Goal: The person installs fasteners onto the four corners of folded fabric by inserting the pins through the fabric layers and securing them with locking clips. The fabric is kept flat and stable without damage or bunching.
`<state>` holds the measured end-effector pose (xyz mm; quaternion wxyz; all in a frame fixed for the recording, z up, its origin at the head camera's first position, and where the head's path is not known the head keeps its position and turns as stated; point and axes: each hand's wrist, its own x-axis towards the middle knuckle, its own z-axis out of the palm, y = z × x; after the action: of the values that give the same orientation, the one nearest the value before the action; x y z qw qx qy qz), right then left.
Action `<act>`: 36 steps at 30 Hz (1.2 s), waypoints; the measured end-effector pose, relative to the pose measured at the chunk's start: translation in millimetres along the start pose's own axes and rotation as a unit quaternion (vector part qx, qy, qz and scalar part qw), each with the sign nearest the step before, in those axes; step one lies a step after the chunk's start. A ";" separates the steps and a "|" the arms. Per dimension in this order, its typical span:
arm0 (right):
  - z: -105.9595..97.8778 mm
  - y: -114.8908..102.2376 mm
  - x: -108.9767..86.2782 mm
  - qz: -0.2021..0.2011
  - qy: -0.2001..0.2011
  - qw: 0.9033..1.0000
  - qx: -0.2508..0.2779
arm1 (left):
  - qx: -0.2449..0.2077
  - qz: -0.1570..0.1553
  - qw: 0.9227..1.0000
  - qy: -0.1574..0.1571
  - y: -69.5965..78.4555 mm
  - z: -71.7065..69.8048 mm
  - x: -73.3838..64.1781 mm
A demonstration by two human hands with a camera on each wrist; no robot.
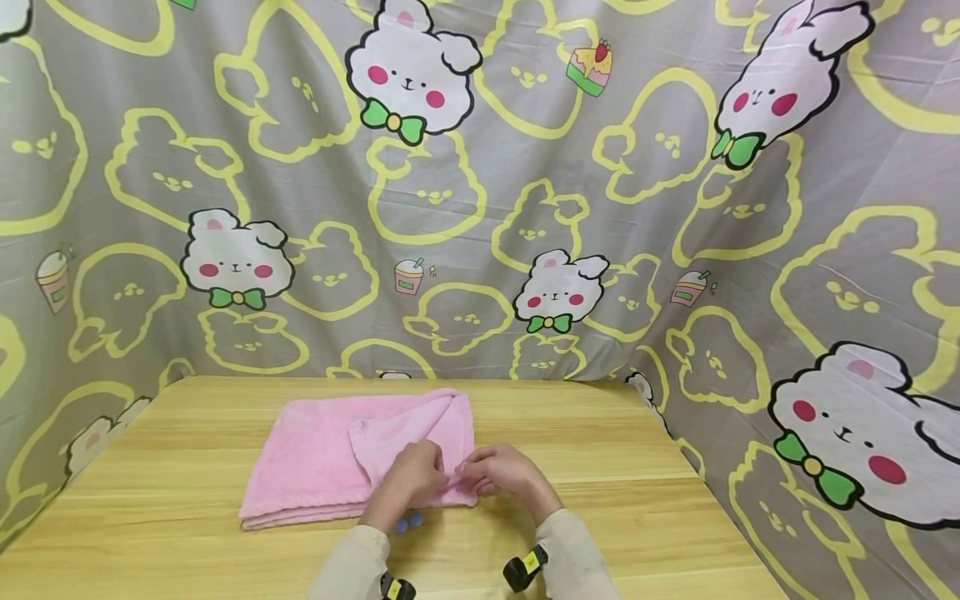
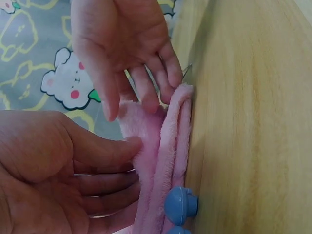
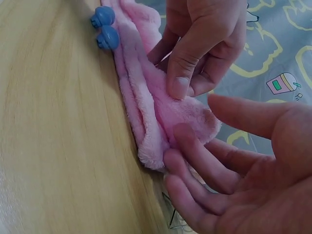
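Gently, left hand (image 1: 412, 477) pinching the pink cloth (image 1: 311, 450) and right hand (image 1: 506, 471) touching it with thumb apart, ease its layers level.

One high view, two close ones

From the head, a wide view faces forward and down across the wooden table (image 1: 600, 533) to the patterned curtain (image 1: 450, 208). Each wrist camera looks from close in, turned sideways; both share the pink cloth (image 1: 315, 458), left hand (image 1: 415, 475) and right hand (image 1: 506, 469).
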<state>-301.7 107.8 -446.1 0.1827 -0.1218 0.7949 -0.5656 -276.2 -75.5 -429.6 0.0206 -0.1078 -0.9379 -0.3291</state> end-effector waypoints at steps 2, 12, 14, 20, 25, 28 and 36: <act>-0.7 0.2 -0.2 -0.006 0.017 1.000 -0.022 | 0.002 0.002 1.000 0.001 -0.5 -0.5 0.7; 3.5 -1.3 0.5 -0.029 0.072 0.997 -0.005 | -0.016 0.012 1.000 0.004 1.2 -2.7 1.8; 4.5 -2.6 0.4 -0.035 0.077 0.996 -0.001 | -0.021 0.022 1.000 0.010 2.7 -3.2 2.0; 4.2 -5.2 0.6 -0.054 0.098 0.994 -0.002 | -0.017 0.046 0.998 0.042 3.8 -3.0 3.8; 3.8 -7.0 0.0 -0.063 0.105 0.992 0.001 | -0.016 0.065 0.996 0.060 2.9 -3.1 5.0; 3.9 -8.0 -0.6 -0.063 0.102 0.993 0.006 | -0.017 0.067 0.996 0.061 3.0 -3.3 5.3; -6.8 -13.9 -4.2 -0.052 0.146 0.986 -0.058 | -0.006 0.058 0.996 0.067 2.5 -2.4 7.4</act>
<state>-301.1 110.7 -430.4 0.0275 -0.0893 0.8370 -0.5391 -283.0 -73.7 -425.3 0.1018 -0.1398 -0.9246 -0.3394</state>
